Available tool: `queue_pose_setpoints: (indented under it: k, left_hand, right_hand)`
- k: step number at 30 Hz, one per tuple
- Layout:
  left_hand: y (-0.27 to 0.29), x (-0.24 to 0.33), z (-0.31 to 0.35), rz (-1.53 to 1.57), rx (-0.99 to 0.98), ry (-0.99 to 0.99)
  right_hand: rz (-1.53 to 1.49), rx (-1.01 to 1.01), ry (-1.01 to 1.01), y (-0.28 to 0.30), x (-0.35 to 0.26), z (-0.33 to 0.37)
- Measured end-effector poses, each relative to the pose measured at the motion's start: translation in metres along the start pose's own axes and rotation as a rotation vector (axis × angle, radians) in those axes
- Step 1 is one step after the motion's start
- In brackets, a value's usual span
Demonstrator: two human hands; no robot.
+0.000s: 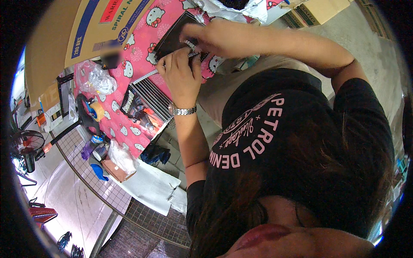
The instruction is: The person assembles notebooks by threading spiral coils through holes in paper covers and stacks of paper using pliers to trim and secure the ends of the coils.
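Observation:
A dark-covered spiral notebook [172, 38] lies on the pink patterned tablecloth, its bound edge toward me. My left hand [180, 71], with a metal watch on its wrist, rests at that edge, fingers bent and closed on the notebook. Just beyond it, my right hand [208, 39] reaches in from the right over the same edge. Its curled fingers are somewhat blurred, and what they pinch is hidden. Below my left hand sits a stack of spiral notebooks [146, 109], the top one with a dark and red picture cover, its wire bindings showing along one side.
A large cardboard box [92, 30] stands at the upper left beside clear plastic wrap [95, 77]. Tape rolls [97, 111] and a brown pouch [118, 170] lie along the table's left side. A fan [28, 144] stands farther left. Another carton [320, 12] is at the upper right.

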State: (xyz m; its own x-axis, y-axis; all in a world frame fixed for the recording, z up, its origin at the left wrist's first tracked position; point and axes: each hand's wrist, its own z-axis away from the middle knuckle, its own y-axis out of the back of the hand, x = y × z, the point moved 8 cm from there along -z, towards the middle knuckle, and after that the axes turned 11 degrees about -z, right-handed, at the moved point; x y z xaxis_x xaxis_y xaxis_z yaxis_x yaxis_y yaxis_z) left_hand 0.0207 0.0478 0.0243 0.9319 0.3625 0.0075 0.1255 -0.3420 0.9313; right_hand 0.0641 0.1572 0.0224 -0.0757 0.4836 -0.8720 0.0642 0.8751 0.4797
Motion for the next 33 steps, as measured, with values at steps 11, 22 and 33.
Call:
queue_pose_setpoints:
  k: [11,22,33]
  left_hand:
    - [0.0,-0.021,0.016,-0.16,0.02,0.165]
    - [-0.009,-0.034,0.03,-0.016,0.066,0.278]
    - [-0.005,-0.032,0.028,-0.031,0.027,0.263]
  right_hand:
    - [0.4,-0.006,0.176,0.117,0.075,-0.056]
    - [-0.903,-0.406,-0.021,-0.01,0.034,-0.027]
    - [-0.848,-0.39,-0.124,-0.016,0.049,-0.043]
